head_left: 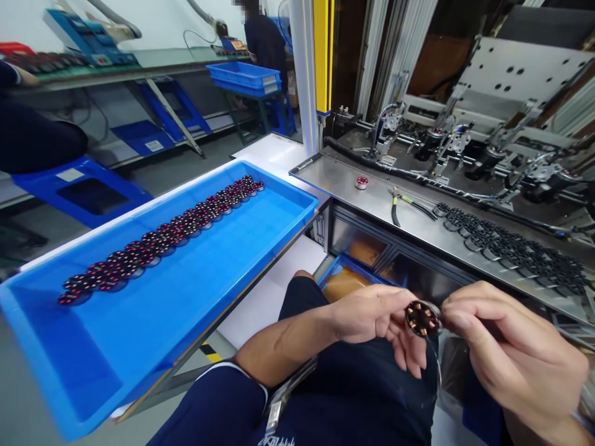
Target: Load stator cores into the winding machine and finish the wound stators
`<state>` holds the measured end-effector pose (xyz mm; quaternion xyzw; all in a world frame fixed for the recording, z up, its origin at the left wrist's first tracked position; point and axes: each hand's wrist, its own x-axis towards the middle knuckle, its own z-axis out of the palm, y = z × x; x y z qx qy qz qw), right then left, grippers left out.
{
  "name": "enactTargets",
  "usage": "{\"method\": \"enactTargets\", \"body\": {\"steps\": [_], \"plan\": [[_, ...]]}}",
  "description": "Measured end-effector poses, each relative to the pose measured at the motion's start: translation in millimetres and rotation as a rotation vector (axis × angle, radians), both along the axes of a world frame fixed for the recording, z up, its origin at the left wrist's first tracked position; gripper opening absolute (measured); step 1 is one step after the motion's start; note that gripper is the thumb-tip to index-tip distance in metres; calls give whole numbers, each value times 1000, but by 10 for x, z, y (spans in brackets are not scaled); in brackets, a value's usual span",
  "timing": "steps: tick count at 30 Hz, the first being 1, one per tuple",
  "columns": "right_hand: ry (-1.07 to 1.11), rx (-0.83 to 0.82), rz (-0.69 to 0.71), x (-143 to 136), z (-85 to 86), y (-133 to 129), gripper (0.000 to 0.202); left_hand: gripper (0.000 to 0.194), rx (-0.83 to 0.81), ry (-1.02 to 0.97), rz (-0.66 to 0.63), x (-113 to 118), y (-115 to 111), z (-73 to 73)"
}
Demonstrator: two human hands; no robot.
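Note:
A round motor stator (422, 319) with copper windings and a dark rim is held above my lap in my left hand (379, 319), thumb on its upper edge and the other fingers below. My right hand (511, 341) is closed in a pinch right at the stator's right side; what lies between its fingertips is too small to make out. A thin wire (439, 370) hangs down below the stator. Beyond my hands, green-handled cutting pliers (403, 201) lie on the metal bench (332, 176), near a single red-topped stator (361, 183).
Several dark round parts (515, 244) line the bench's right side, before a machine with clamps (460, 139). To the left, a blue tray (186, 297) holds rows of wound stators (162, 241). A seated person (37, 124) and a standing person (264, 43) are beyond.

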<state>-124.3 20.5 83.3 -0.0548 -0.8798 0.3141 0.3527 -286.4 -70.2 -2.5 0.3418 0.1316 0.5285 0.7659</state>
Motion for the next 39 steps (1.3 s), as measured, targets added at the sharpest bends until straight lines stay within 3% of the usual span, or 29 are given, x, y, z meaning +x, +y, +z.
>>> {"method": "enactTargets", "body": {"steps": [2, 6, 8, 10, 12, 15, 17, 19, 23, 27, 31, 35, 39], "plan": [[3, 8, -56, 17, -13, 13, 15, 48, -8, -6, 200, 17, -29, 16], [4, -28, -224, 8, -28, 7, 13, 41, -2, -49, 525, 52, -110, 138], [-3, -70, -232, -9, -31, 1, 14, 42, 4, -97, 636, 57, -117, 177], [-7, -105, -153, -17, -29, 3, 14, 45, -15, -136, 668, 51, -85, 174], [-2, -106, -47, -13, -27, 17, 14, 52, -60, -127, 533, 35, -27, 135], [23, -58, 34, 9, -28, 51, 16, 69, -77, -30, 46, 6, 48, 63], [28, -43, 19, 26, -31, 71, 16, 68, -55, 29, -85, 2, 60, 38], [19, -46, -27, 36, -34, 79, 14, 58, -43, 59, 48, 20, 46, 42], [18, -73, -152, 30, -42, 71, 12, 44, 2, 103, 452, 94, 3, 103], [16, -107, -245, 9, -62, 65, 15, 47, 55, 81, 723, 144, -21, 162], [15, -149, -238, -4, -88, 52, 16, 55, 34, 130, 811, 158, -22, 170], [74, -221, -280, -16, -123, -1, 16, 39, 89, 222, 874, 152, 3, 139], [88, -521, -258, -48, -227, -95, 24, 31, 130, 198, 873, 104, 31, 101]]}}
